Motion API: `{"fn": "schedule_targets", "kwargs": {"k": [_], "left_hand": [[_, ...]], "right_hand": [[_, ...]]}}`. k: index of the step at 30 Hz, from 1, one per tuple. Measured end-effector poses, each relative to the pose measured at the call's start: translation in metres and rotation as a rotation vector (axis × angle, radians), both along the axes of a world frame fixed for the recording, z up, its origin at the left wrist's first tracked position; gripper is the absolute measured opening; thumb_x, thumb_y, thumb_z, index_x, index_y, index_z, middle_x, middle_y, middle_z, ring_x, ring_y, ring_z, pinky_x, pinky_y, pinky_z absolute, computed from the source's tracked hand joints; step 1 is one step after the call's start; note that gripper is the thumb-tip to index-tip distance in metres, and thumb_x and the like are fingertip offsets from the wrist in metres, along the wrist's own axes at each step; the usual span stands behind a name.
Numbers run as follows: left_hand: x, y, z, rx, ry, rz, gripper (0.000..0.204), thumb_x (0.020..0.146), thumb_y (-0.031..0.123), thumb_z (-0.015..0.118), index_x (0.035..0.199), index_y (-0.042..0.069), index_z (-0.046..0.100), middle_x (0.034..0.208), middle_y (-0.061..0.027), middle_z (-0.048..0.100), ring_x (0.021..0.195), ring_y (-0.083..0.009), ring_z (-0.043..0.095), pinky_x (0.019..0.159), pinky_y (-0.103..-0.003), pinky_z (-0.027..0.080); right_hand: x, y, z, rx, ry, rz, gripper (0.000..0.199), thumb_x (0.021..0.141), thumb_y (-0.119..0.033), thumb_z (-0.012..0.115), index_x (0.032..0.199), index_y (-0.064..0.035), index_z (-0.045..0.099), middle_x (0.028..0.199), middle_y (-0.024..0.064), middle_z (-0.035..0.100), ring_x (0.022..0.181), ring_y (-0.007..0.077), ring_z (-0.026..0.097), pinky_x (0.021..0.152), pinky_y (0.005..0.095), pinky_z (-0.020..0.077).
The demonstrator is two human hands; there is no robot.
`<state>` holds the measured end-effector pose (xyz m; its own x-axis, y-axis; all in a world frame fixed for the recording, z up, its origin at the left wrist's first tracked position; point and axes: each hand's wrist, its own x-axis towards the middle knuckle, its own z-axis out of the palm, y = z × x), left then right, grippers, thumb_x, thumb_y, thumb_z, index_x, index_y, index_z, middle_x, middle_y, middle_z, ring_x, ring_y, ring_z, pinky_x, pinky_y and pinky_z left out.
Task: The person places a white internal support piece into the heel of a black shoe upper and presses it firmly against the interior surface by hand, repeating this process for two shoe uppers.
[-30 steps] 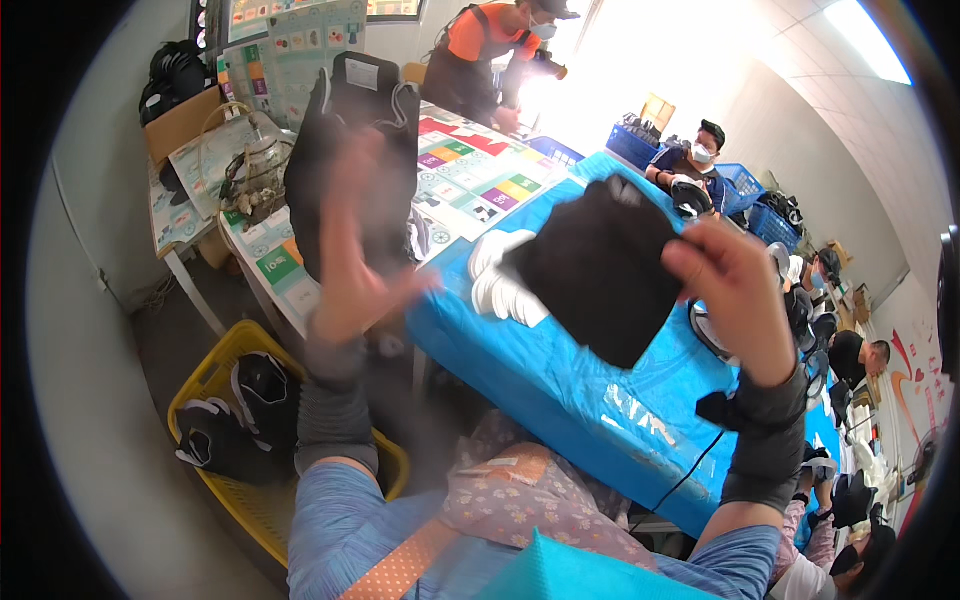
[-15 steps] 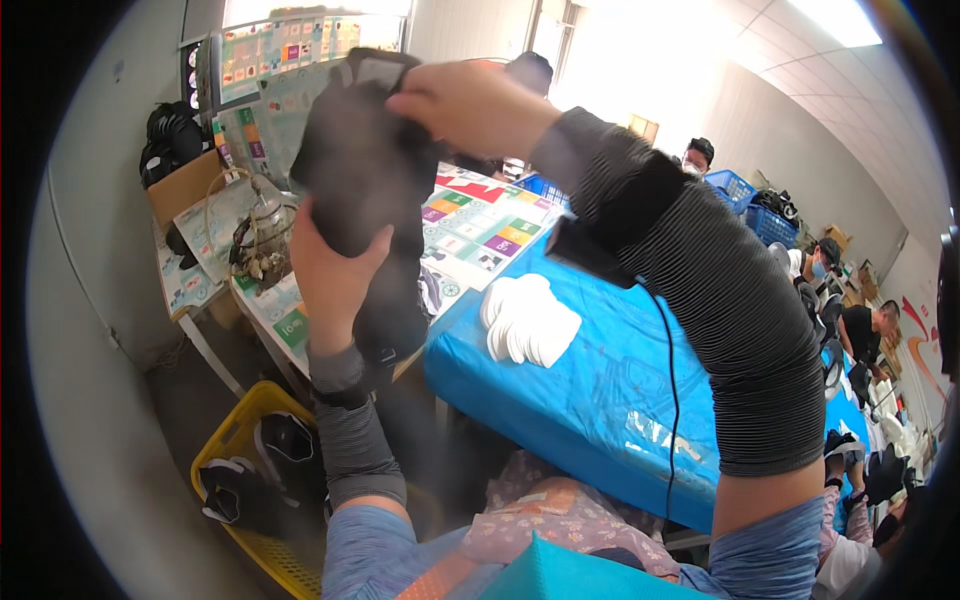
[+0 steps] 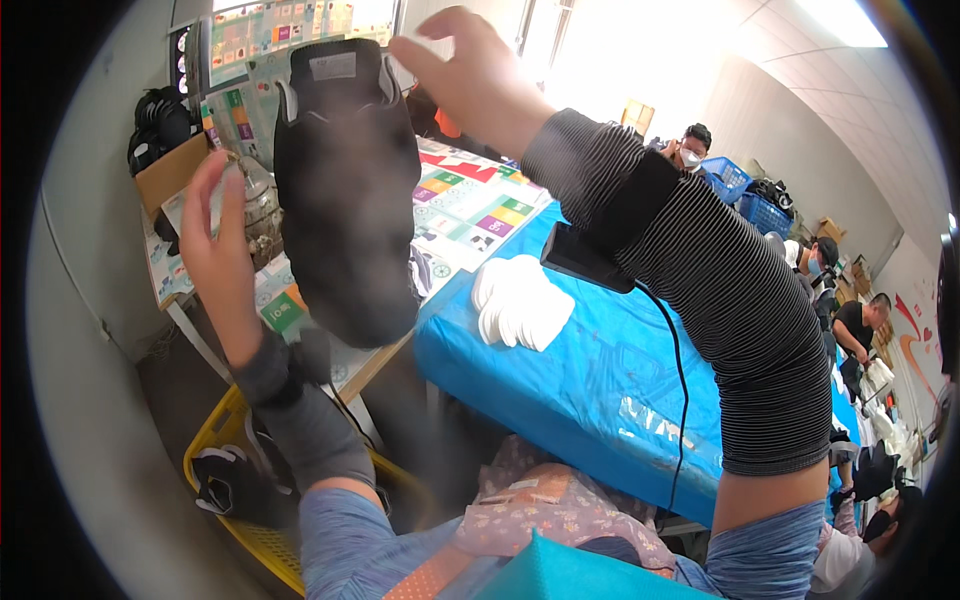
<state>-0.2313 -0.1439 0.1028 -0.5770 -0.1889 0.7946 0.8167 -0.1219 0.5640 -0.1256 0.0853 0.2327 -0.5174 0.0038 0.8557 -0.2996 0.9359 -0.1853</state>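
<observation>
A black shoe upper (image 3: pixel 350 215) stands upright in front of me, its opening and a pale label at the top and its toe end down. What holds it up is hidden, and a haze blurs its front. My left hand (image 3: pixel 222 250) is open at its left side, fingers apart and off the shoe. Near the upper right edge of the opening, my right hand (image 3: pixel 475 75) is open with thumb and fingers spread, holding nothing. Dark ribbed sleeves cover both forearms, and a black box (image 3: pixel 585 258) with a cable is fixed to the right one.
White insole-shaped pieces (image 3: pixel 522 302) lie fanned out on the blue-covered table (image 3: pixel 610 380). Below left stands a yellow basket (image 3: pixel 215 425) holding black shoes. A patterned table (image 3: pixel 470 215) lies behind the shoe, with a metal device (image 3: pixel 262 205) on it. Several people work at the right.
Both hands have let go of the black shoe upper. My left hand moved down and left, while the right hand rose slightly and opened. The upper now stands without my hands.
</observation>
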Motion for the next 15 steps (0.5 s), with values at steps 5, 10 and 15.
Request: {"fn": "schedule_targets", "kwargs": {"k": [5,10,15], "left_hand": [[-0.056,0.024,0.073,-0.261,0.041,-0.395,0.035,0.101,0.028,0.058,0.124,0.004,0.066,0.125,-0.0047,0.065,0.122,-0.0147,0.055,0.109,-0.028,0.034],[-0.091,0.068,0.073,-0.535,0.045,-0.511,0.022,0.095,0.022,0.053,0.107,0.006,0.063,0.11,0.0006,0.06,0.108,-0.012,0.054,0.099,-0.024,0.037],[-0.117,0.072,0.06,-0.46,-0.137,-0.607,0.014,0.094,0.024,0.054,0.1,0.015,0.062,0.095,0.0045,0.056,0.091,-0.0068,0.055,0.082,-0.022,0.043]], "right_hand": [[-0.012,-0.015,-0.015,-0.455,-0.504,0.092,0.097,0.085,-0.064,0.067,0.15,0.0021,0.037,0.126,0.0191,0.063,0.112,0.0305,0.065,0.089,0.0327,0.0543],[-0.042,0.007,-0.037,-0.129,-0.726,0.173,0.079,0.083,-0.046,0.075,0.13,0.0096,0.045,0.12,0.0223,0.061,0.12,0.0397,0.061,0.095,0.0477,0.0546],[-0.062,0.008,-0.052,-0.546,-0.67,0.192,0.03,0.098,-0.017,0.052,0.12,0.0038,0.054,0.121,0.0293,0.063,0.114,0.0506,0.063,0.082,0.0538,0.0584]]}}
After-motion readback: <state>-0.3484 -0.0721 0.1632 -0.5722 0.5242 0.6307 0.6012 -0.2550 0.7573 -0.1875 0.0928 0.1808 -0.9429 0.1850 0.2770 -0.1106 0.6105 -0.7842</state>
